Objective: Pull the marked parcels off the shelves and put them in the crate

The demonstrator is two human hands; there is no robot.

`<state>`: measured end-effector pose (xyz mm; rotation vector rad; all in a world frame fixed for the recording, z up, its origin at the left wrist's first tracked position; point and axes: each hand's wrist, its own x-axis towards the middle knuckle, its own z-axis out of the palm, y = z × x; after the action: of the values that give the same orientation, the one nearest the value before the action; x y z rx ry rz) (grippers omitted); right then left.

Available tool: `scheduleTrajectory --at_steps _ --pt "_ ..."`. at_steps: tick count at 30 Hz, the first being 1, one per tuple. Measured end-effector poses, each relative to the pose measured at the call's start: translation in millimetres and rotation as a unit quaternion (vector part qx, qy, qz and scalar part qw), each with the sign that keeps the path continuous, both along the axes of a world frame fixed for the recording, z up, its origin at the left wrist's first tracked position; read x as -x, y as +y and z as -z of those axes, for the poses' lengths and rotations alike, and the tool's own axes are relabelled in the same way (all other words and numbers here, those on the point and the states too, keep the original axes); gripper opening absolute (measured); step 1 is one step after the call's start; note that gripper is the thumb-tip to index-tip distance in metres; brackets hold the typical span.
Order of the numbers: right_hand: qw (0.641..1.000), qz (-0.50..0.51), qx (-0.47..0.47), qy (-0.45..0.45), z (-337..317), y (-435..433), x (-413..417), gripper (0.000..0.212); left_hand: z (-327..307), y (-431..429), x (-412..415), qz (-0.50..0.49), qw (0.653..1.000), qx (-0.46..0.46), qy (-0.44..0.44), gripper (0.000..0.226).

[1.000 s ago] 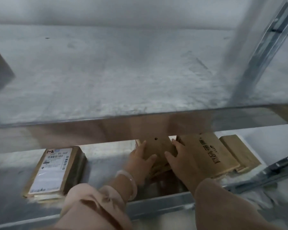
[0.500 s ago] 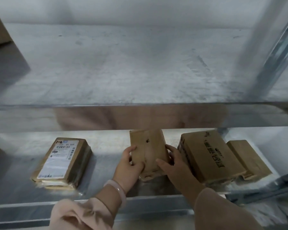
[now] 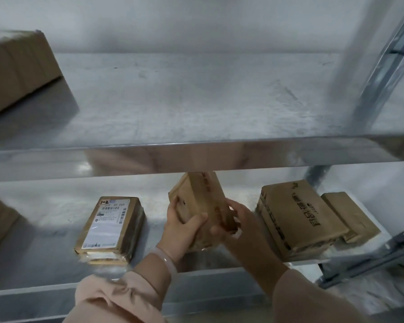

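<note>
I see tilted brown parcel (image 3: 200,199) at lower shelf (image 3: 56,220); L hand (image 3: 181,229) and R hand (image 3: 240,227) both curl fingers round it.

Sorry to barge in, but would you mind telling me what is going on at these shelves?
A person is gripping a small brown paper-wrapped parcel with both the left hand and the right hand, tipped up steeply at the lower metal shelf. A flat parcel with a white shipping label lies to its left, and a larger brown parcel with black print lies to its right. The held parcel has not yet been drawn out of the shelf.
</note>
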<state>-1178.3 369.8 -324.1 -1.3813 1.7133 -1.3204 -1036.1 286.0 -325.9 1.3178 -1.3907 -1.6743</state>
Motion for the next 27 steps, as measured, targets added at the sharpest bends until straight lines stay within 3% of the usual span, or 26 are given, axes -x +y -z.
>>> scheduleTrajectory --at_steps 2,4,6,9,12,14,15,18,20,24,27 --pt "0.996 0.068 -0.026 -0.051 1 1 2 0.072 -1 -1 -12 0.016 0.996 -0.056 0.074 0.079" --pt "0.992 0.098 -0.069 -0.041 3 0 4 0.087 -1 -3 -20 0.022 0.985 -0.1 0.135 0.063" --pt "0.989 0.056 -0.101 -0.087 4 1 1 0.097 -1 -3 -24 0.033 0.98 -0.113 0.162 0.052" --pt "0.977 -0.054 -0.087 -0.189 1 0 -8 0.078 -2 2 -26 0.079 0.968 -0.106 0.214 0.037" --pt "0.986 -0.082 -0.067 -0.127 -3 2 -18 0.059 -1 6 -27 0.061 0.989 -0.054 0.121 0.032" --pt "0.992 -0.072 -0.064 -0.079 -3 5 -21 0.062 -2 5 -30 0.035 0.999 0.015 0.035 0.026" --pt "0.995 -0.059 -0.07 -0.031 -2 7 -21 0.065 -4 4 -31 0.03 0.999 0.025 0.027 0.028" --pt "0.982 -0.02 -0.085 0.166 -2 11 -22 0.081 -14 3 -30 0.073 0.997 0.014 0.022 0.087" --pt "0.975 -0.008 -0.07 0.212 -3 11 -23 0.082 -21 6 -26 0.093 0.995 0.042 -0.002 0.1" --pt "0.995 0.027 -0.033 0.085 -8 5 -18 0.043 -26 7 -29 0.05 0.998 0.043 0.011 0.085" --pt "1.0 0.012 -0.025 0.005 -11 -3 -13 0.045 -28 13 -38 0.007 0.997 -0.018 0.069 0.061"
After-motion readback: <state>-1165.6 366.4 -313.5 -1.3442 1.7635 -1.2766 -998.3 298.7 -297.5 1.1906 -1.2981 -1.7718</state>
